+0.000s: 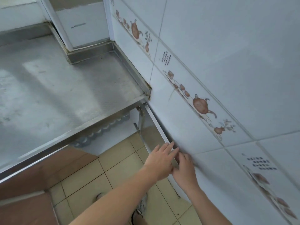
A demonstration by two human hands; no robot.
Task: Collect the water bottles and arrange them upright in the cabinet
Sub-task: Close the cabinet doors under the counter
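Observation:
A row of several clear water bottles (97, 132) stands inside the cabinet under the steel counter; only their tops show below the counter's front edge. The cabinet door (151, 135) is swung wide open, almost against the tiled wall. My left hand (159, 159) lies with straight fingers against the door's inner face near its free edge. My right hand (183, 168) is on the wall side of that edge, its fingers curled round the door's edge. Neither hand holds a bottle.
The steel counter (56, 88) fills the left of the view. A white tiled wall (227, 62) with teapot pictures runs along the right, close behind the door. Brown lower cabinet fronts (32, 176) are at bottom left, above a beige tiled floor (116, 159).

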